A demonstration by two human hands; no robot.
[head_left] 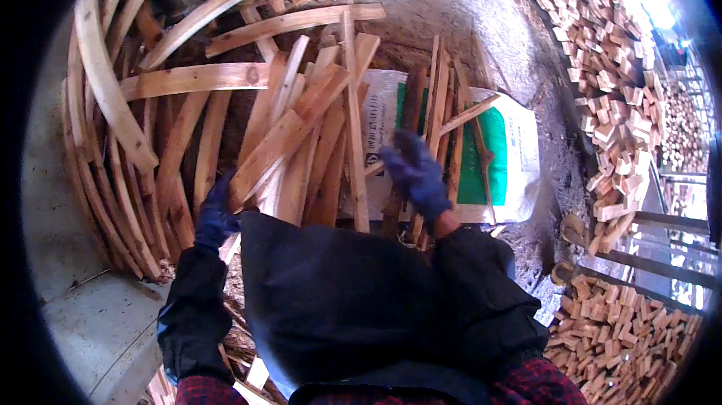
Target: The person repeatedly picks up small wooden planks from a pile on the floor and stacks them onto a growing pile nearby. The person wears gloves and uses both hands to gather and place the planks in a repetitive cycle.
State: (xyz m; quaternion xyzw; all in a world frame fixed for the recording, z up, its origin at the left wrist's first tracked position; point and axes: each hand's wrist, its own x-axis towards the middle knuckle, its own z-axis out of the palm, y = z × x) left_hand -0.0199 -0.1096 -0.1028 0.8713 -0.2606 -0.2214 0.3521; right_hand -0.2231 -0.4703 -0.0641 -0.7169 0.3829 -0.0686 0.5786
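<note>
Both of my hands wear dark blue gloves. My left hand [216, 213] is closed at the near end of a wooden slat [289, 134], which slants away to the upper right over other slats. My right hand [417, 175] is blurred by motion. It is over several thin wooden strips [440, 115] and a dark, bark-covered strip [413, 100]; whether its fingers grip one cannot be made out. Beneath these strips lies a white and green sack [519, 153].
Long slats [105, 74] lean and cross in a large heap at the left, beside a pale wall [56, 202]. Cut wood blocks are piled at the far right [602, 66] and lower right [624, 337]. A dark apron [331, 292] covers my front.
</note>
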